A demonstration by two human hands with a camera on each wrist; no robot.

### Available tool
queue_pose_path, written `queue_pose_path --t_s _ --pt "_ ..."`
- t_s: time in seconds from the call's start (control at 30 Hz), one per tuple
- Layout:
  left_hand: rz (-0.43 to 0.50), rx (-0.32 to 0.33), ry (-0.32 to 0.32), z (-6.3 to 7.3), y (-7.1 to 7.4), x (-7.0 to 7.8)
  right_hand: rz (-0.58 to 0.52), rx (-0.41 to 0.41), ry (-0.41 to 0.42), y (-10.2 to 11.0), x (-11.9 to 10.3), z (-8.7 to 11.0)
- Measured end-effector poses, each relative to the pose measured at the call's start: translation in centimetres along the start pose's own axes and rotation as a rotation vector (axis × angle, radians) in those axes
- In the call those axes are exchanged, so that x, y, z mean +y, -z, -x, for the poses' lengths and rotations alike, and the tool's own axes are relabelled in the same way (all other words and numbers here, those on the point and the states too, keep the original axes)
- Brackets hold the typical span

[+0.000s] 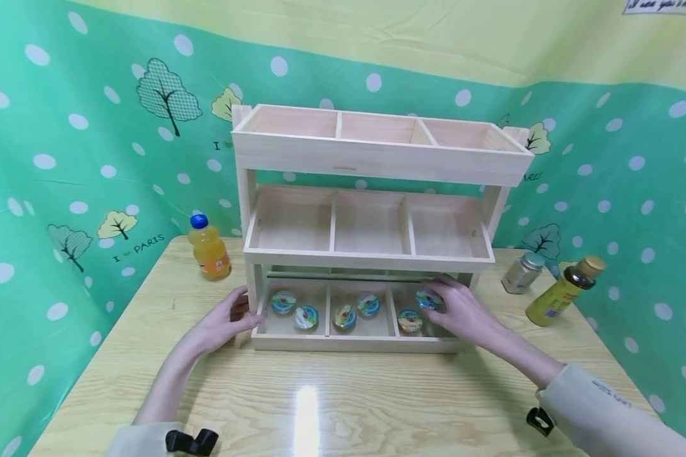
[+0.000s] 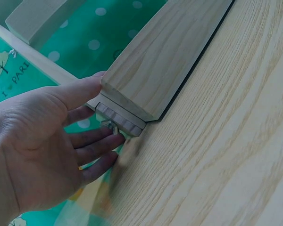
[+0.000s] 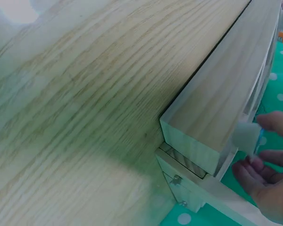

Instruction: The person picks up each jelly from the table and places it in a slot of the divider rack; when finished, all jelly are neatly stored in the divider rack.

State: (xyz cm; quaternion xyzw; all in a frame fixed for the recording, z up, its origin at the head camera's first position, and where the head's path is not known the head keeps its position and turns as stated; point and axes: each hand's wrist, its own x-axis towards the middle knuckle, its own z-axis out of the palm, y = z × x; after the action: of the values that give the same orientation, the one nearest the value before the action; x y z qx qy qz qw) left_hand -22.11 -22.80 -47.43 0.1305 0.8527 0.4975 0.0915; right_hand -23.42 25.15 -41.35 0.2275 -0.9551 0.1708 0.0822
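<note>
A three-tier wooden shelf stands on the table, each tier split into three compartments. Low on its left side, my left hand rests its thumb against the bottom tray's end, fingers loosely bent beside the post in the left wrist view. My right hand pinches a small jelly cup with a blue-rimmed lid between thumb and fingers, over the bottom tray's right compartment. Another jelly cup lies in that compartment. Two cups sit in the left compartment and two in the middle one.
An orange drink bottle with a blue cap stands left of the shelf. To its right are a small jar with a grey-green lid and a yellow-labelled bottle. A green dotted curtain surrounds the wooden table.
</note>
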Motion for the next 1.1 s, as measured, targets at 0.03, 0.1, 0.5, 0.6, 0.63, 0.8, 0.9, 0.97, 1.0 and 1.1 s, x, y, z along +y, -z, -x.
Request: queue_pose_path --t_s 0.03,0.1,0.5,0.6,0.63,0.8,0.9,0.97,1.0,1.1 --pt "0.003 0.000 0.001 0.0 0.0 0.0 0.012 -0.010 -0.003 -0.1 0.1 0.0" --pt "0.008 0.000 -0.001 0.0 0.0 -0.1 0.037 -0.023 0.001 -0.3 0.3 0.1" --pt "0.017 0.003 -0.002 -0.1 -0.3 -0.1 0.125 0.035 0.067 -2.3 1.3 0.2" --pt "0.013 -0.001 0.001 -0.1 -0.4 -0.1 0.118 0.023 0.055 -2.5 1.3 0.2" --pt "0.013 -0.002 0.003 0.0 -0.4 -0.1 0.119 0.015 0.045 -2.6 1.3 0.3" --pt "0.006 0.004 0.003 -0.1 -0.4 -0.2 0.097 -0.013 0.016 -2.7 1.4 0.2" --pt "0.004 0.007 -0.003 -0.2 -0.5 -0.2 0.068 -0.017 0.008 -2.7 1.5 0.3" --pt "0.009 0.004 -0.007 -0.2 -0.6 -0.2 0.057 -0.023 0.000 -2.6 1.6 0.4" --pt "0.008 0.002 -0.007 -0.3 -0.6 -0.2 0.057 -0.024 -0.003 -2.5 1.6 0.5" --pt "0.006 -0.004 0.000 -0.4 -0.6 -0.3 0.060 -0.006 -0.005 -2.3 1.6 0.7"
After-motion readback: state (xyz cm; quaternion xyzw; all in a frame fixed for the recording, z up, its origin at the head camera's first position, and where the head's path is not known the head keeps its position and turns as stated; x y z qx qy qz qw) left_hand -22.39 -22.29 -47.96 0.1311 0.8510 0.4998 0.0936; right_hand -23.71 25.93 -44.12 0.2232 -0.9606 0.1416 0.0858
